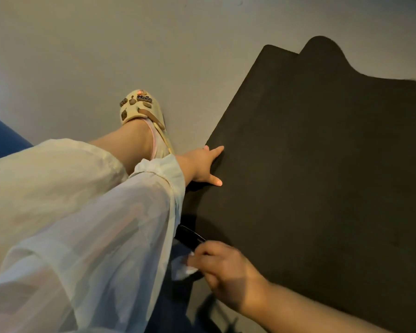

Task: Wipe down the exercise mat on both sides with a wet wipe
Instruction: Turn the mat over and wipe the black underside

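One dark flat foam exercise mat [322, 176] lay on the grey floor [106, 44], its far end curled upward. The left hand [202, 164], fingers spread wide, pressed on the mat's left edge. The right hand [223, 267] pinched one crumpled white wet wipe [185, 269] at the mat's near corner. One cream decorated shoe [142, 111] stood just beside the mat's left edge; open floor stretched beyond.

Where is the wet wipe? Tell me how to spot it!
Find the big black exercise mat on the grey floor. At its near left corner is the right hand, and the wet wipe is the crumpled white thing pinched in its fingers. It is small, pale and soft beside the dark mat.
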`<control>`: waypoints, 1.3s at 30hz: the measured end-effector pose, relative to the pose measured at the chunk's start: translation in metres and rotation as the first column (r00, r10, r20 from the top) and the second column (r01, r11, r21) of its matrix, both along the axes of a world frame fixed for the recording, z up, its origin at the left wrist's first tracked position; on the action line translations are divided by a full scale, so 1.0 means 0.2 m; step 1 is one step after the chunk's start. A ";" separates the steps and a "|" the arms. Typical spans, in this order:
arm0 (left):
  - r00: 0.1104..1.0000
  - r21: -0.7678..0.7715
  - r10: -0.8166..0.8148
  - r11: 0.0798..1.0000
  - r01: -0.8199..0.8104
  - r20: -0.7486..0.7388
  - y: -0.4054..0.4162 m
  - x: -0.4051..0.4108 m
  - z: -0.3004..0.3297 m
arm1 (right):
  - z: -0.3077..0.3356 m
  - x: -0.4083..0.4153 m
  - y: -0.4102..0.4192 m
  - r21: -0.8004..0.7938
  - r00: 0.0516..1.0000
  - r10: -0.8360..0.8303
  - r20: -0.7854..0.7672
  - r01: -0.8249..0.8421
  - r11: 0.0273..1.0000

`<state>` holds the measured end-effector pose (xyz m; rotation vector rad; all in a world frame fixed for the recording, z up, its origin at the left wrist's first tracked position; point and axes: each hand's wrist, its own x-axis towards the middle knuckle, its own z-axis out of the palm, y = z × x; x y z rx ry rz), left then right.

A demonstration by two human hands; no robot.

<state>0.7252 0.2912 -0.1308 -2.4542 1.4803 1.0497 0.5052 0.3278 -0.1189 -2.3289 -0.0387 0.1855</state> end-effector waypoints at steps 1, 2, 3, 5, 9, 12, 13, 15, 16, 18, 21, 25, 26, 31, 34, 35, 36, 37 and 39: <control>1.000 0.002 -0.006 1.000 0.006 0.007 0.00 0.00 -0.01 | 0.03 -0.01 -0.05 0.037 0.987 -0.110 0.114 0.107 0.994; 1.000 0.002 -0.015 1.000 0.015 0.011 0.00 0.00 -0.01 | 0.05 0.00 -0.13 0.034 0.956 -0.200 0.213 0.197 0.980; 0.999 0.000 -0.035 0.999 0.035 0.013 -0.01 0.00 -0.01 | 0.08 0.03 -0.24 -0.015 0.921 -0.263 0.286 0.279 0.960; 0.996 0.001 -0.089 0.996 0.089 0.016 -0.01 -0.01 -0.01 | 0.13 0.12 -0.52 -0.152 0.841 -0.402 0.362 0.479 0.864; 0.991 0.060 -0.133 0.990 0.131 0.027 -0.01 -0.04 -0.02 | 0.16 0.28 -1.08 -0.321 0.656 -0.657 0.373 0.755 0.572; 0.987 0.095 -0.154 0.984 0.148 0.053 -0.04 -0.04 -0.01 | 0.09 0.32 -1.32 -0.364 0.502 -0.798 0.333 0.849 0.382; 0.985 0.109 -0.161 0.982 0.154 0.059 -0.04 -0.05 -0.01 | 0.07 0.32 -1.37 -0.376 0.459 -0.833 0.309 0.863 0.337; 0.985 0.151 -0.160 0.977 0.149 0.064 -0.07 -0.05 -0.01 | 0.00 0.32 -1.41 -0.374 0.420 -0.874 0.246 0.872 0.314; 0.986 0.171 -0.152 0.975 0.139 0.064 -0.08 -0.05 -0.01 | -0.04 0.32 -1.40 -0.359 0.414 -0.882 0.226 0.877 0.320; 0.988 0.188 -0.145 0.973 0.131 0.062 -0.09 -0.05 -0.01 | -0.09 0.33 -1.35 -0.305 0.397 -0.891 0.222 0.896 0.324; 0.984 0.184 -0.168 0.971 0.154 0.065 -0.09 -0.06 0.00 | -0.10 0.30 -1.26 -0.290 0.447 -0.869 0.214 0.878 0.380; 0.982 0.197 -0.171 0.969 0.151 0.085 -0.10 -0.06 0.01 | -0.08 0.19 -1.05 -0.351 0.669 -0.707 0.230 0.734 0.581; 0.982 0.202 -0.166 0.969 0.145 0.091 -0.10 -0.07 0.02 | -0.07 0.16 -0.97 -0.347 0.709 -0.669 0.223 0.699 0.625; 0.980 0.193 -0.149 0.974 0.122 0.133 -0.09 -0.09 0.02 | -0.06 -0.01 -0.51 -0.258 0.889 -0.438 0.132 0.457 0.851; 0.982 0.152 -0.123 0.983 0.100 0.146 -0.06 -0.10 0.01 | -0.09 -0.10 -0.26 -0.258 0.966 -0.258 0.034 0.258 0.931; 0.984 0.137 -0.111 0.986 0.092 0.140 -0.04 -0.11 0.01 | -0.08 -0.11 -0.22 -0.229 0.966 -0.256 0.022 0.254 0.940; 0.986 0.124 -0.095 0.989 0.078 0.138 -0.03 -0.12 0.01 | -0.07 -0.13 -0.19 -0.189 0.966 -0.256 0.024 0.256 0.948; 0.986 0.114 -0.077 0.992 0.060 0.151 -0.02 -0.13 0.01 | -0.05 -0.14 -0.19 -0.143 0.970 -0.241 0.031 0.242 0.960; 0.970 0.054 -0.072 0.997 0.061 0.232 -0.01 -0.15 0.05 | 0.00 -0.17 -0.21 -0.061 0.981 -0.189 0.036 0.190 0.980</control>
